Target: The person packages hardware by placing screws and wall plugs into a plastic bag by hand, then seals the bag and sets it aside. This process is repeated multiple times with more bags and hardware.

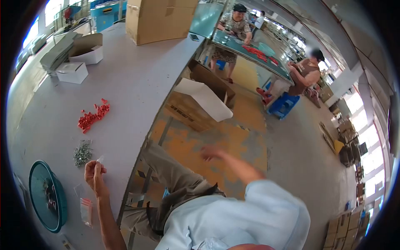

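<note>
My left hand (96, 174) is over the table (125, 96), its fingers pinched on a small clear plastic bag (101, 159). Just beyond it lies a pile of small metal screws (83, 153), and farther up is a heap of small red parts (93, 116). A green round basket (48, 196) with dark items inside stands left of my hand. Clear bags with red strips (86, 211) lie near my left forearm. My right hand (211, 153) is off the table, above the floor and blurred; its finger pose is unclear.
White boxes (72, 72) and a large carton (160, 21) stand on the far table. An open carton (196, 106) is on the floor beside the table. Two people sit or stand at a green table (233, 48) with red parts; a blue stool (283, 105) is under one.
</note>
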`<state>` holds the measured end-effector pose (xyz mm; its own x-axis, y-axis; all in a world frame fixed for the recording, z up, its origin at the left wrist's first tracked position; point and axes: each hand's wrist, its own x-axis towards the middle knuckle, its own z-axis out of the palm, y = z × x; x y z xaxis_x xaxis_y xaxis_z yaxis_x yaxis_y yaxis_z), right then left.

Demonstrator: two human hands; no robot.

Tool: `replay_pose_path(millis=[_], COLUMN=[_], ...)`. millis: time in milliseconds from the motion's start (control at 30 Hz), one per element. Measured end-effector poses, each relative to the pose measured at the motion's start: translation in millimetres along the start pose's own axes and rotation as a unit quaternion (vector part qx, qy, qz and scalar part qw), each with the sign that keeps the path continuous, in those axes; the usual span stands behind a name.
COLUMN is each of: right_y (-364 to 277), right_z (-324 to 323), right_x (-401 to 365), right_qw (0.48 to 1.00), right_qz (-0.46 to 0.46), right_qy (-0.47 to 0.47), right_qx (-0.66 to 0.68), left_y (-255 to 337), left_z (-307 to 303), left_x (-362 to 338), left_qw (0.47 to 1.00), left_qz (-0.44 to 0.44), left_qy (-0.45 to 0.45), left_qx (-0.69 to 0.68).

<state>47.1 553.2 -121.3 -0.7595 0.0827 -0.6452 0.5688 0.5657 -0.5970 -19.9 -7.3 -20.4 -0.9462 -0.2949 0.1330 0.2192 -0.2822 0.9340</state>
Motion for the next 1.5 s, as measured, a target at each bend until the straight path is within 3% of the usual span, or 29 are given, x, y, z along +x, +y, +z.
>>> replay_pose_path(millis=[67,133,233,333,400,533,633,800,833,867,900,933,967,1000,1033,1067,1133,1233,1300,1333,1367,1433,1467,1500], right_y=[-5.4,-9.4,-8.3,0.5,14.2,25.3,25.8,20.0,58.2,51.2,53.5,61.7,37.0,22.8,-17.2,-23.5,-102.8,-137.8,-111.3,-31.0,61.2,204.8,152.2,149.7], right_z=[64.6,88.3,96.3,104.6,117.0,119.0,121.9,119.1,133.8,127.5,120.8,123.7,111.4,120.8,113.3,116.7,109.7,141.5,185.5,227.1,232.1,249.3,209.1,193.6], right_x=[6.1,10.8,18.8,24.6,30.9,28.4,22.7,13.3,55.0,55.7,73.6,116.7,129.6,180.5,187.4,225.0,203.8,212.2,200.6,218.4,210.1,210.0,141.3,111.0], right_qw=[0.997,0.995,0.992,0.992,0.985,0.985,0.991,0.987,0.979,0.985,0.950,0.921,0.904,0.939,0.895,0.856,0.843,0.810,0.832,0.933,0.938,0.921,0.949,0.965], right_qz=[-0.054,-0.072,-0.073,-0.096,-0.159,-0.155,-0.087,-0.090,-0.133,-0.117,-0.057,-0.039,-0.132,-0.066,-0.035,-0.083,-0.019,-0.014,-0.016,-0.139,-0.157,-0.060,-0.041,0.003], right_qy=[-0.048,-0.054,-0.069,-0.072,-0.052,-0.053,-0.098,-0.121,-0.125,-0.117,-0.224,-0.271,-0.290,-0.185,-0.140,-0.170,-0.134,-0.152,-0.290,-0.169,-0.143,-0.367,-0.311,-0.260], right_qx=[0.029,0.035,0.078,0.029,-0.050,-0.049,-0.021,-0.053,-0.088,-0.055,0.208,0.278,0.284,0.282,0.422,0.481,0.521,0.567,0.473,0.287,0.275,0.117,-0.001,0.032], left_y=[7.5,6.4,0.2,2.4,2.4,0.7,1.5,10.0,11.4,13.1,12.0,21.0,15.0,16.7,11.2,8.9,8.5,7.2,7.3,9.4,8.3,6.9,8.2,6.5], left_z=[-12.0,-6.3,-11.3,-8.0,-9.5,-9.0,-6.6,4.7,13.2,15.2,12.6,17.7,14.3,10.1,7.9,3.3,6.4,7.6,9.2,9.7,3.6,-8.6,-7.5,-8.6], left_x=[-4.4,-4.8,-1.8,-3.6,-2.1,-2.0,-3.1,-3.8,-7.1,-6.4,-5.1,-7.0,-6.1,-1.6,-3.0,-8.7,-4.4,-1.4,-1.9,-6.6,-5.6,-8.3,-8.0,-9.1], left_qw=[0.999,0.999,1.000,1.000,1.000,1.000,0.999,0.997,0.993,0.994,0.994,0.990,0.994,0.994,0.995,0.993,0.995,0.989,0.988,0.987,0.987,0.987,0.982,0.988], left_qz=[-0.029,-0.018,-0.012,-0.003,-0.004,-0.009,-0.016,-0.023,-0.021,0.000,-0.019,-0.004,-0.009,-0.006,-0.015,-0.031,-0.004,-0.008,-0.002,0.005,0.002,-0.016,-0.019,-0.012], left_qy=[-0.026,0.017,0.000,0.024,0.018,0.012,0.015,0.012,0.051,0.022,0.027,0.015,0.043,0.047,0.040,0.040,0.051,0.065,0.064,0.071,0.067,0.073,0.099,0.090], left_qx=[0.036,0.034,0.023,0.019,0.021,0.025,0.028,0.072,0.103,0.107,0.102,0.137,0.101,0.099,0.085,0.102,0.088,0.131,0.143,0.144,0.145,0.140,0.162,0.128])
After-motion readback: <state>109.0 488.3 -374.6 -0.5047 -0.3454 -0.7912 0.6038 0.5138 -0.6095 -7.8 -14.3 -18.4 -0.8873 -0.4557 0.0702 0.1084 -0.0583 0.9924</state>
